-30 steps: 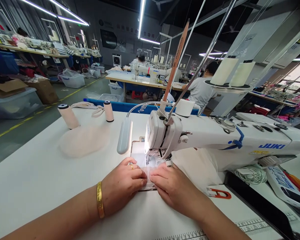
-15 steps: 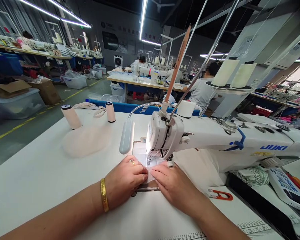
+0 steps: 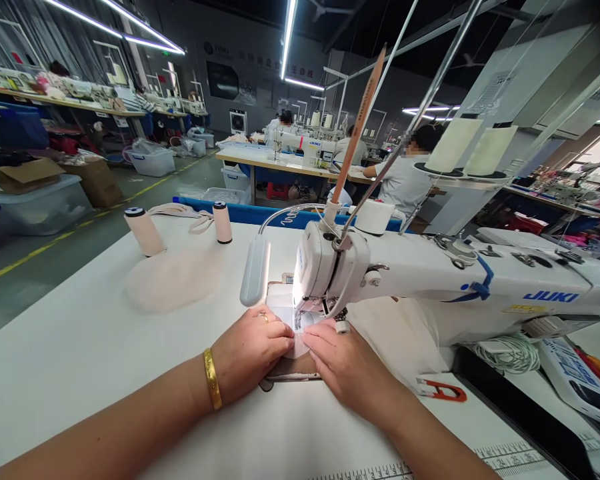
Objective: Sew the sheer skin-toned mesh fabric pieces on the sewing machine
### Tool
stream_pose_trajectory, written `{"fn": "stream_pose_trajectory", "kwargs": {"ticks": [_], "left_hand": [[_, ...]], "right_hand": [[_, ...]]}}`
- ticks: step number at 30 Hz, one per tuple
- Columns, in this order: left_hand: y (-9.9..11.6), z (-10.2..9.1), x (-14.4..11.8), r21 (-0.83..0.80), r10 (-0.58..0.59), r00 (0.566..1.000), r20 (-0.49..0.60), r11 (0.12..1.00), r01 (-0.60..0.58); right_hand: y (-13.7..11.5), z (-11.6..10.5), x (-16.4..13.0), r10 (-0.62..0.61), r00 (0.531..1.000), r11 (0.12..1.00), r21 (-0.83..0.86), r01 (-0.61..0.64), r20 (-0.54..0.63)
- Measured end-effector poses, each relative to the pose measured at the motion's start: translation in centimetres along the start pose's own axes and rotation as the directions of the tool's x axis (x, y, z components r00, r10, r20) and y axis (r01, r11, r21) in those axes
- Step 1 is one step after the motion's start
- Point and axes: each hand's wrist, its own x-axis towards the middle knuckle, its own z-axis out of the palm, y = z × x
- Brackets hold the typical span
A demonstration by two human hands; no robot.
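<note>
A white JUKI sewing machine (image 3: 430, 280) stands on the white table (image 3: 70, 360). Under its lit needle lies a small pale sheer fabric piece (image 3: 298, 340). My left hand (image 3: 250, 350), with a ring and a gold bangle on the wrist, presses flat on the fabric's left side. My right hand (image 3: 347, 367) presses on its right side, fingertips close to the presser foot. Both hands' fingertips nearly meet just in front of the needle.
Two thread spools (image 3: 144, 232) and a stack of pale fabric pieces (image 3: 173, 283) sit at the far left of the table. A grey gooseneck lamp (image 3: 255, 270) hangs beside the machine head. Red snips (image 3: 443, 390) lie to the right. Other people sew at tables behind.
Both hands have slid forward toward the needle, feeding the fabric piece further under the presser foot. The view has shifted slightly.
</note>
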Motion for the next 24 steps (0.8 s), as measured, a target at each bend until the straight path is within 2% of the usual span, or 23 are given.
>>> {"fn": "stream_pose_trajectory", "kwargs": {"ticks": [17, 21, 24], "left_hand": [[-0.96, 0.64, 0.16, 0.074, -0.06, 0.998, -0.019, 0.995, 0.061], [-0.84, 0.29, 0.16, 0.066, -0.164, 0.984, 0.068, 0.985, 0.159], [-0.31, -0.24, 0.39, 0.125, -0.288, 0.946, 0.151, 0.955, 0.271]], "right_hand": [[0.8, 0.98, 0.07, 0.06, 0.998, 0.998, -0.031, -0.061, -0.035], [0.67, 0.75, 0.13, 0.065, 0.997, 0.998, -0.024, -0.066, -0.034], [0.42, 0.46, 0.21, 0.051, 0.998, 0.999, 0.02, -0.05, -0.044]]}}
